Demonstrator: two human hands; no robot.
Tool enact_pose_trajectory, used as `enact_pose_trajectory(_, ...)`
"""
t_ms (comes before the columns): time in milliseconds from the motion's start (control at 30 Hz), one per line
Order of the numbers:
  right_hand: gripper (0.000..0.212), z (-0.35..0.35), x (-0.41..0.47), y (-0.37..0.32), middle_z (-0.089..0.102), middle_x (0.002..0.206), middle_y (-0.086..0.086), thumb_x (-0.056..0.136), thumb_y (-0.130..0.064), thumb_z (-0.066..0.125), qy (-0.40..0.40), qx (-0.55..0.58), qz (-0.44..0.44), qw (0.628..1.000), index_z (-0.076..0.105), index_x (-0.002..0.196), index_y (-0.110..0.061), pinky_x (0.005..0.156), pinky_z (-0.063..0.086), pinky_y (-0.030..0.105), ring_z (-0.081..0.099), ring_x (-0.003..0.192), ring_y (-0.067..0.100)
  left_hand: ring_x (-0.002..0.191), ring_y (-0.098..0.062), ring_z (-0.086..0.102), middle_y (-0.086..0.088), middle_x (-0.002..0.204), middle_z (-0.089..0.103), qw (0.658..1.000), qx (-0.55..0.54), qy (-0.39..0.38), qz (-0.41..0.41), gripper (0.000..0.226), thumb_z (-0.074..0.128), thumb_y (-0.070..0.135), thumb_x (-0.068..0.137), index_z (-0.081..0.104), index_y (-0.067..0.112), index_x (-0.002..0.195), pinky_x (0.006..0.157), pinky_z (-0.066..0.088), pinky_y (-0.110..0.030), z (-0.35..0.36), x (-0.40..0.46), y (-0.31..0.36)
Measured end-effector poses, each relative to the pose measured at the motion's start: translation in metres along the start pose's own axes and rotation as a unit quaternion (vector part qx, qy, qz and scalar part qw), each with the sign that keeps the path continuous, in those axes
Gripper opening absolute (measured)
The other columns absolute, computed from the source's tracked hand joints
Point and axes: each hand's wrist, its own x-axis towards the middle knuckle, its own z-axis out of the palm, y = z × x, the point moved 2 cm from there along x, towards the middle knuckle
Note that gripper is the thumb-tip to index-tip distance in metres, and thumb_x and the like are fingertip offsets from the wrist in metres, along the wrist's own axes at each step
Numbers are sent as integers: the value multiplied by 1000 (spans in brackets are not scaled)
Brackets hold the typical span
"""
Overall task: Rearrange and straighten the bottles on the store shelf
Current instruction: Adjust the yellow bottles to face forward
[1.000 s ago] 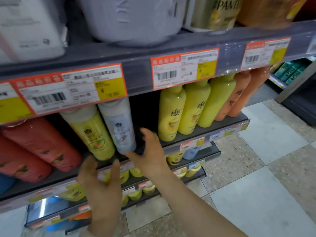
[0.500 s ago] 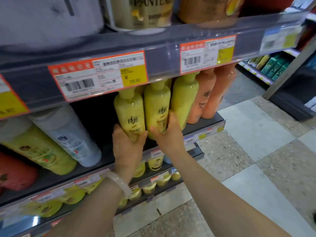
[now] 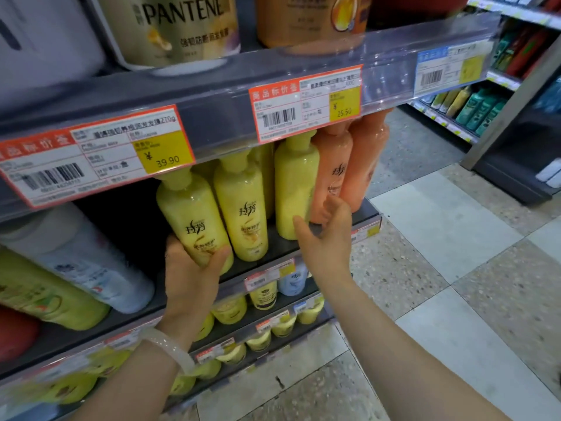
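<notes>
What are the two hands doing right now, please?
Left hand: closed around the leftmost yellow bottle.
Right hand: open, holding nothing.

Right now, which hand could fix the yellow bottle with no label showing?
Probably the right hand. It is open and empty, right beside the turned yellow bottle. The left hand is busy: its fingers wrap the leftmost yellow bottle.
</notes>
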Motion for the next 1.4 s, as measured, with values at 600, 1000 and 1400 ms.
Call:
enact_pose_trajectory(600,76,22,13,11,53,119,9,58,-27,80,-93,-88,13,992,43,123,-15,92,48,45,53,109,26,94,-15,52,0,103,56,1000,2,-4,3,46,75,17,74,39,23,103,83,38,-30,1,0,0)
enact_pose_trajectory(1000,81,24,9,30,52,114,8,56,-36,76,-103,-106,-2,989,41,125,-14,81,50,37,54,104,24,95,-17,55,-5,108,59,1000,-18,-7,9,48,76,17,72,41,23,104,84,40,-30,2,3,-7)
enact_pose_trajectory(1400,80,27,18,21,40,127,12,61,-19,81,-56,-122,-15,991,38,128,-9,102,31,30,38,120,28,83,-6,55,4,96,57,999,-15,-8,29,48,76,15,72,41,23,102,75,39,-21,2,4,-9)
